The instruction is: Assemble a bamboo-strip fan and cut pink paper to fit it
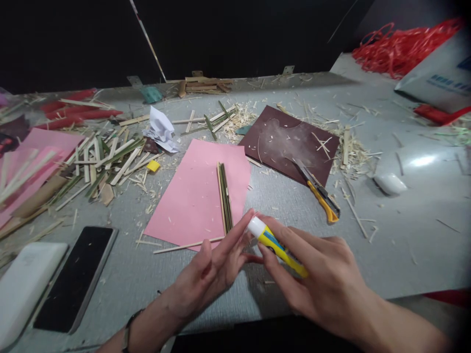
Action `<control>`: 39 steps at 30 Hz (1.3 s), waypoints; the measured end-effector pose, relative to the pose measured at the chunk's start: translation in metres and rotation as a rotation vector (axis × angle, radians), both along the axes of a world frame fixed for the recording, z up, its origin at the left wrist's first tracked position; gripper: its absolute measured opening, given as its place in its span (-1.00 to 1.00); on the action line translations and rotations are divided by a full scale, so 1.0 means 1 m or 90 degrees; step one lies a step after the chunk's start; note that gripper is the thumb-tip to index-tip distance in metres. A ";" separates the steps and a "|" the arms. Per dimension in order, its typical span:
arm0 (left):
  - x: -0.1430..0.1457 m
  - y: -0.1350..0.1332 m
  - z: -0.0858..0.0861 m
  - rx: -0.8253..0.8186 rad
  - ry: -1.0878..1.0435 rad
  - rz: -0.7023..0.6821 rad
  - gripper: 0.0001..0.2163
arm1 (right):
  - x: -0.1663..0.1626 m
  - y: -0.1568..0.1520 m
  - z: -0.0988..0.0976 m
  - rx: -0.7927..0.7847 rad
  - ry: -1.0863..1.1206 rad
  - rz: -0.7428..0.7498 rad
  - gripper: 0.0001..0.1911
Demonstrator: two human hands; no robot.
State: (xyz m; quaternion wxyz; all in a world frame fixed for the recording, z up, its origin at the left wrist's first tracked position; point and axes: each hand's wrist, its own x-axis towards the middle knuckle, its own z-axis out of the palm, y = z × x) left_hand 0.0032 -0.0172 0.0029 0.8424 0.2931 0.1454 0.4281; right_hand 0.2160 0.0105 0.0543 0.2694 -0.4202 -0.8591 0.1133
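Note:
My right hand is closed around a yellow and blue glue stick with a white cap, held low over the near edge of the grey table. My left hand reaches in with its fingertips pinching at the white cap end. Just beyond the fingers lies a pink sheet of paper with a small bundle of thin green and tan bamboo strips on it. A loose strip lies along the sheet's near edge.
A yellow utility knife rests on a dark brown sheet. Several bamboo strips and shavings cover the left; crumpled white paper sits behind. A black phone and white case lie near left. Red cord lies far right.

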 end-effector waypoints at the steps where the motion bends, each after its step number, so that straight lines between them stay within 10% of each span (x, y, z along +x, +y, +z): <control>1: -0.001 0.000 -0.001 -0.002 0.009 -0.003 -0.30 | 0.000 0.001 0.000 0.005 0.001 -0.004 -0.64; 39: -0.001 -0.001 0.003 0.000 0.022 -0.026 -0.29 | 0.001 0.001 0.004 0.002 -0.006 -0.005 -0.65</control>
